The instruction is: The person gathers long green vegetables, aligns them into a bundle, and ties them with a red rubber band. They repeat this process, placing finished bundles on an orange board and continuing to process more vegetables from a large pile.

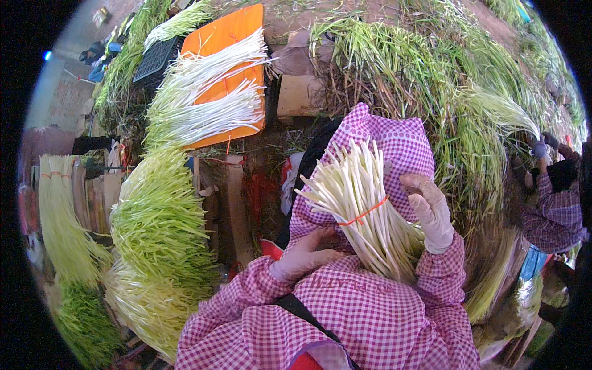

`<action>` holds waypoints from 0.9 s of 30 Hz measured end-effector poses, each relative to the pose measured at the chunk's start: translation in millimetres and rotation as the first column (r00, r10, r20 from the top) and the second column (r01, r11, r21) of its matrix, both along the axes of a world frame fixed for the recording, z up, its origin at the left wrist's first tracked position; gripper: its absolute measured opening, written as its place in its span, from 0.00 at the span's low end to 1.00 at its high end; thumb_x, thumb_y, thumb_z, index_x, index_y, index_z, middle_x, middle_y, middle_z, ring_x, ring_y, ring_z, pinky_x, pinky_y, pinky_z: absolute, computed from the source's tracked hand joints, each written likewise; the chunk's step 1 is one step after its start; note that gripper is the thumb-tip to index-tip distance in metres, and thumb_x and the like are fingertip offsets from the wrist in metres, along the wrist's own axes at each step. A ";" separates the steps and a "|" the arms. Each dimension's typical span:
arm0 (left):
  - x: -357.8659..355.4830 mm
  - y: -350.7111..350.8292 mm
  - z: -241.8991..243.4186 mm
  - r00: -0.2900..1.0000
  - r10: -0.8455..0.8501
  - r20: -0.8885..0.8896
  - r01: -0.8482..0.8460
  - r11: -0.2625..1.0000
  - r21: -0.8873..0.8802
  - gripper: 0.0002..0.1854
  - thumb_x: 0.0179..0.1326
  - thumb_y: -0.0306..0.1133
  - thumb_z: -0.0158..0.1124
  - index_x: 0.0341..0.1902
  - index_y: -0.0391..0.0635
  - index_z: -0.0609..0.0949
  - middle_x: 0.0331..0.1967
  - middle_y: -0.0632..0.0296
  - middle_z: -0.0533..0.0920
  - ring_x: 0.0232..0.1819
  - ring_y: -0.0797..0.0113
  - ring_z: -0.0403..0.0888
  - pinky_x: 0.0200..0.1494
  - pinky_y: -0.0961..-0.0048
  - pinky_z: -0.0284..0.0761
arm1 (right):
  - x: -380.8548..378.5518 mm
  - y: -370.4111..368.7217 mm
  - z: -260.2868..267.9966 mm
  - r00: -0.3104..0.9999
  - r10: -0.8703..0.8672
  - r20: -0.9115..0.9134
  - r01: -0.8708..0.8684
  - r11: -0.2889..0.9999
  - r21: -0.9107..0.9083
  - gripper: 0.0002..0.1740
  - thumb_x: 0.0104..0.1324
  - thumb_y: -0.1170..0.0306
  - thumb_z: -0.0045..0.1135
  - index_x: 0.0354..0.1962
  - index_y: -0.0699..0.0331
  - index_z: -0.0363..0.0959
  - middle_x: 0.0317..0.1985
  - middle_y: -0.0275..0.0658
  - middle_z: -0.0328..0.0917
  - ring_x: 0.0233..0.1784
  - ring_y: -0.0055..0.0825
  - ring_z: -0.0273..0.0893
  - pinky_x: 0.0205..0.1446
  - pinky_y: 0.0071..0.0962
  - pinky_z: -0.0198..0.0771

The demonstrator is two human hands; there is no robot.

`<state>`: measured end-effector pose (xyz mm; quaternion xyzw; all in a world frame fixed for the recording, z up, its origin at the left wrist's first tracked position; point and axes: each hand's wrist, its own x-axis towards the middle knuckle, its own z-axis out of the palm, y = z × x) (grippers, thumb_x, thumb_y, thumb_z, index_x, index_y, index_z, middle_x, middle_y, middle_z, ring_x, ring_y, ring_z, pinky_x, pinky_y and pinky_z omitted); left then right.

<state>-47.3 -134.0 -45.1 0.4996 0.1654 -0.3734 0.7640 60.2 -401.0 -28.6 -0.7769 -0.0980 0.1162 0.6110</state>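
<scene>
A bundle of pale, long-stemmed vegetable stalks, tied with an orange-red band, lies across the lap of the checked pink apron, cut ends toward the upper left. My left hand is low at the bundle's left side, its fingers partly hidden; whether it presses on the stalks cannot be told. My right hand, in a pale glove, is raised at the bundle's right side with curved, spread fingers and nothing visible between them.
An orange board holds white stalks at the upper left, beside a black crate. A green leafy heap stands on the left. Loose long-leaved plants are piled ahead and right. A co-worker handles stalks at the far right.
</scene>
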 end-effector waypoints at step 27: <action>69.2 -108.0 34.0 0.038 -0.568 0.822 0.210 0.809 0.549 0.30 0.65 0.50 0.55 0.69 0.53 0.65 0.69 0.55 0.62 0.71 0.56 0.58 0.74 0.58 0.45 | -82.5 -26.5 91.9 0.996 -0.054 -0.076 0.087 0.844 0.529 0.63 0.42 0.73 0.79 0.68 0.66 0.40 0.66 0.39 0.59 0.68 0.28 0.59 0.71 0.35 0.54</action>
